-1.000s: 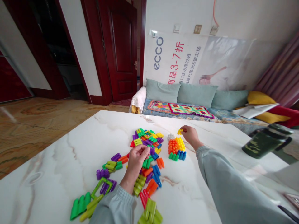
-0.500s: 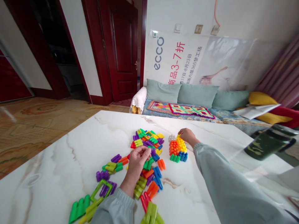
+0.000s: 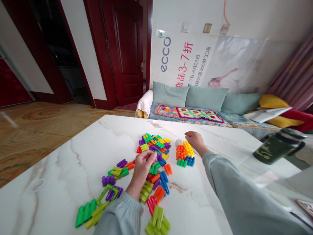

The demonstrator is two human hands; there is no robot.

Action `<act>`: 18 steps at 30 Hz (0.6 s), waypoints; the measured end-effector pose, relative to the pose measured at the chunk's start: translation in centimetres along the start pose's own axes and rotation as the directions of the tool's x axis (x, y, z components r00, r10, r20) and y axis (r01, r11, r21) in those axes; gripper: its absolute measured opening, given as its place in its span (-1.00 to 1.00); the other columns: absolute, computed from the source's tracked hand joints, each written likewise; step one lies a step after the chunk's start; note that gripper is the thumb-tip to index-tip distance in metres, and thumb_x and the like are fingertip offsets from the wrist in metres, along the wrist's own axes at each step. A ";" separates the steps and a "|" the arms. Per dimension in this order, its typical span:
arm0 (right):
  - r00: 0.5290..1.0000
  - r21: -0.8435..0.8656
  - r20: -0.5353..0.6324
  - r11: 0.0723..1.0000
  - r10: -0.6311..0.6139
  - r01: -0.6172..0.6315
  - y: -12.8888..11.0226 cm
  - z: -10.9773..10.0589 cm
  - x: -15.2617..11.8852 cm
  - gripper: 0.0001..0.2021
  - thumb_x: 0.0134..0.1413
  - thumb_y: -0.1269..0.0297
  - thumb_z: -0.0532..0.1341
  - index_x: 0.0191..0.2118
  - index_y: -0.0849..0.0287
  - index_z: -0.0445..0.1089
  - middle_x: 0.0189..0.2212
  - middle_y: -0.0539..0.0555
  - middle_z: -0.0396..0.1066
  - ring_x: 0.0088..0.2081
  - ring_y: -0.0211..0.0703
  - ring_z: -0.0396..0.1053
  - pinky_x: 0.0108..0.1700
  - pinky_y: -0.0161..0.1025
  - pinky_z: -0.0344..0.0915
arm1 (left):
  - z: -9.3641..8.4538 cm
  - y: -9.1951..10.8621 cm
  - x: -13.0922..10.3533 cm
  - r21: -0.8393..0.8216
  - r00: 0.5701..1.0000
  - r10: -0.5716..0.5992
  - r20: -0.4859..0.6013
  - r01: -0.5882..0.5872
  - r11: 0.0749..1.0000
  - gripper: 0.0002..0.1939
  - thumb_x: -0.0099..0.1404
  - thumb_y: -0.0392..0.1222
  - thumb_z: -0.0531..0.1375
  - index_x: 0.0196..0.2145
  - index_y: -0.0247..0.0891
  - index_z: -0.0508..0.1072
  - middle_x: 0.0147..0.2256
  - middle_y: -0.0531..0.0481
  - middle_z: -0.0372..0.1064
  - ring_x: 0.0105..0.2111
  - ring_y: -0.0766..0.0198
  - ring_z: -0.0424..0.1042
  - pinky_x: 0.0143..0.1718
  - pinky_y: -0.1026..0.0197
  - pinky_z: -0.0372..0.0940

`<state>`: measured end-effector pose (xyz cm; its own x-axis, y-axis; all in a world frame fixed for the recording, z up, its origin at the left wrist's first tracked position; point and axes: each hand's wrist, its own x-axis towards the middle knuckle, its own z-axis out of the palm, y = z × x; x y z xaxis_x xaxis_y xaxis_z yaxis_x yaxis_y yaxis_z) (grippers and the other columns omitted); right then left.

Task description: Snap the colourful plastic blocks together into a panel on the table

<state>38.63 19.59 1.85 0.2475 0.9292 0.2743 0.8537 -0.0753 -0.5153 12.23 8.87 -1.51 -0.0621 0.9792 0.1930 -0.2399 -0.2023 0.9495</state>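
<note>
My left hand [image 3: 143,163] is held over the loose pile of plastic building blocks [image 3: 153,169], its thumb and fingers pinched together. Whether something small sits between its fingertips, I cannot make out. My right hand [image 3: 195,140] hovers just behind a small group of bead-like blocks, fingers curled and closed; anything in them is hidden. That group has yellow blocks [image 3: 188,149], orange blocks [image 3: 181,152], a pale grey block [image 3: 178,142], green blocks [image 3: 182,163] and blue blocks [image 3: 190,161], standing close together.
Loose blocks spread over the marble-patterned table [image 3: 73,169], with a green frame-shaped piece [image 3: 104,194] near my left sleeve. A dark green camouflage cup [image 3: 278,147] stands at the right. Beyond the table is a sofa with cushions [image 3: 207,98].
My right hand has come away from the yellow blocks and shifted slightly back and left. My left hand stays pinched, a little lower left. The view has moved slightly.
</note>
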 end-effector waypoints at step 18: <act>0.992 0.660 0.124 0.748 -0.018 -0.069 -2.9 4.3 -19.5 -0.69 -0.04 0.03 0.20 -0.33 0.19 0.47 -0.57 0.03 0.45 -0.55 -0.15 0.38 -0.44 -0.24 0.34 | -2.8 2.3 -5.2 0.633 0.988 0.145 0.054 -0.146 0.760 -0.85 0.24 -0.18 0.18 -0.29 -0.22 0.53 -0.28 -0.08 0.53 -0.26 0.15 0.50 -0.17 0.14 0.36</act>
<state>29.32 3.27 -5.53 0.1736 0.9680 0.1812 0.3191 0.1188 -0.9403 9.33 3.30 -1.00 -0.0434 0.9389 0.3415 0.4396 -0.2890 0.8504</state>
